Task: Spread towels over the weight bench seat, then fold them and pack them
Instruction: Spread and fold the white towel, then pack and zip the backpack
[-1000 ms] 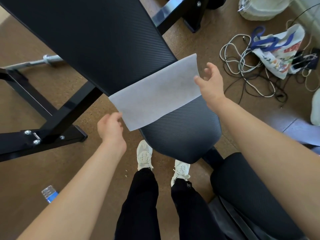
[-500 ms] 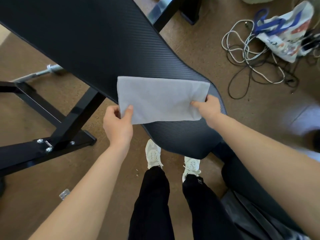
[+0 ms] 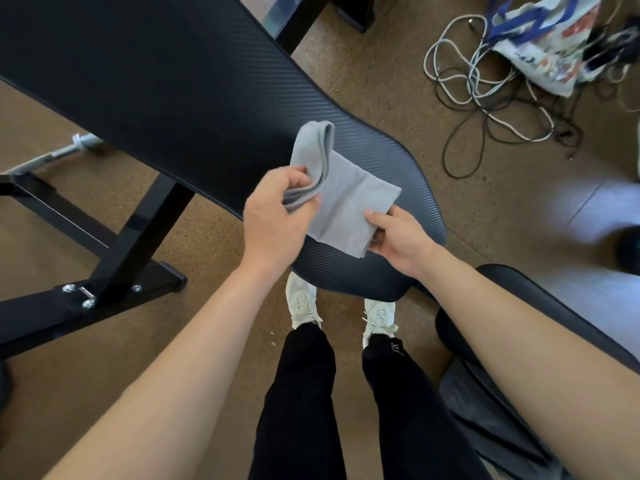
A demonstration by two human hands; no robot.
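Observation:
A small grey towel [image 3: 346, 199] is held just above the rounded near end of the black ribbed weight bench seat [image 3: 349, 275]. It is folded over on itself, with a doubled loop at its upper left. My left hand [image 3: 273, 220] pinches the folded layers at the towel's left side. My right hand [image 3: 398, 237] grips the towel's lower right corner between thumb and fingers. The long black bench pad [image 3: 156, 84] runs up and to the left.
The black steel bench frame [image 3: 114, 268] stands on the brown floor at left, with a chrome bar [image 3: 62, 150] behind it. A tangle of cables [image 3: 485, 81] and a printed bag [image 3: 547, 39] lie at top right. A black bag [image 3: 519, 393] sits by my right leg.
A second ago the towel lay flat on the seat. My hands took its edges, lifted it, and my left hand has brought its side over toward the right, folding it.

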